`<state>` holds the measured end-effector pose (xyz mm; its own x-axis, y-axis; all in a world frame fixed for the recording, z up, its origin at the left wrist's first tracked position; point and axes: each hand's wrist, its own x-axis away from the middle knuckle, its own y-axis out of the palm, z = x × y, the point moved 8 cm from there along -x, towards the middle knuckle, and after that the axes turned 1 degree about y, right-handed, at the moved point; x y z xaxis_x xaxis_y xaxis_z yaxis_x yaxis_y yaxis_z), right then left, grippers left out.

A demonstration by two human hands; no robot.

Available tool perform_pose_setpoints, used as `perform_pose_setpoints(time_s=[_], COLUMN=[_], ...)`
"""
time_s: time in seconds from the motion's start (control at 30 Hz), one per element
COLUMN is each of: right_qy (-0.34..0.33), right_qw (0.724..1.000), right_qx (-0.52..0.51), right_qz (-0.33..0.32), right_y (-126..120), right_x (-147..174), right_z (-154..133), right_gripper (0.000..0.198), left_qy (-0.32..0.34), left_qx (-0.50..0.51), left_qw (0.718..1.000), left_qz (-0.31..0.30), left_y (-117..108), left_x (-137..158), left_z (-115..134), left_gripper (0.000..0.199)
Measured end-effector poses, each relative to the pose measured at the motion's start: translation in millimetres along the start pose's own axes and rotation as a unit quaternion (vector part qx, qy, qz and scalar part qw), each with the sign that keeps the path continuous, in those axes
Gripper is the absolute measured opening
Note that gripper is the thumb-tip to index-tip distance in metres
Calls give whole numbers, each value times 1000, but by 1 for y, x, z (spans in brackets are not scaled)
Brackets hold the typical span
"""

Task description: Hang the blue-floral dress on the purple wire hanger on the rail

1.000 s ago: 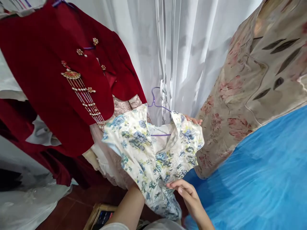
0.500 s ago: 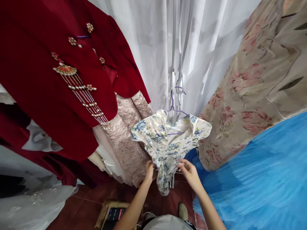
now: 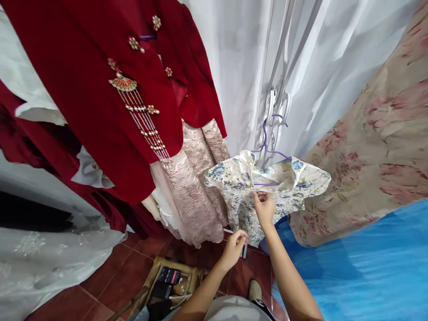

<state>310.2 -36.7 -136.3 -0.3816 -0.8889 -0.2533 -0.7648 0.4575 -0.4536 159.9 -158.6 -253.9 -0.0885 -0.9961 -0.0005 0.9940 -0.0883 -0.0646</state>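
A white short-sleeved floral garment (image 3: 220, 183) with blue flowers, its neckline open, hangs on a purple hanger (image 3: 265, 141) in front of me. My right hand (image 3: 265, 208) pinches the edge of its front, at the bottom of the neckline. Lower and to the left, my left hand (image 3: 235, 249) is closed, its fingertips curled together beside the garment's lower part. Whether any cloth lies between those left fingers is hidden.
On the left hang a red jacket (image 3: 90, 125) with a beaded brooch and a pink textured skirt (image 3: 197, 196). A beige floral dress (image 3: 347, 178) and blue tulle (image 3: 351, 263) are on the right. White curtains (image 3: 234, 58) hang behind. A phone (image 3: 169, 275) lies on a wooden stool (image 3: 192, 276) below.
My right hand has moved up from the garment's lower right side to the neckline. My left hand has come off the left side and closed. The view has shifted left.
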Motion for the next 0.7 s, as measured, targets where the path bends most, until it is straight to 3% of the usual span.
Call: perform_pose_setpoints(time_s=[0.1, 0.3, 0.4, 0.47, 0.5, 0.6, 0.7], right_qy=[-16, 34, 51, 78, 92, 114, 94], right_qw=[1000, 972, 949, 923, 911, 895, 892], right_qx=[-14, -154, -206, -265, -294, -350, -383], right_qz=[-18, -172, -234, -268, -273, -251, -221], right_y=[1, 8, -3, -15, -22, -48, -72], right_x=[-5, 19, 55, 75, 81, 76, 47], right_z=[-2, 3, 6, 7, 6, -7, -41], right_gripper=[55, 43, 44, 44, 43, 45, 46], left_qy=[33, 161, 204, 205, 199, 185, 173], left_qx=[-28, -131, -184, -208, -215, -216, -213], left_qw=[998, 955, 941, 938, 937, 939, 952], left_qz=[35, 213, 197, 188, 191, 194, 138], left_y=[2, -13, -3, 7, 11, 24, 41], left_x=[-12, -45, -50, -44, -38, -18, -6], left_z=[19, 72, 88, 89, 88, 90, 104], left_gripper=[19, 33, 22, 8, 10, 16, 13])
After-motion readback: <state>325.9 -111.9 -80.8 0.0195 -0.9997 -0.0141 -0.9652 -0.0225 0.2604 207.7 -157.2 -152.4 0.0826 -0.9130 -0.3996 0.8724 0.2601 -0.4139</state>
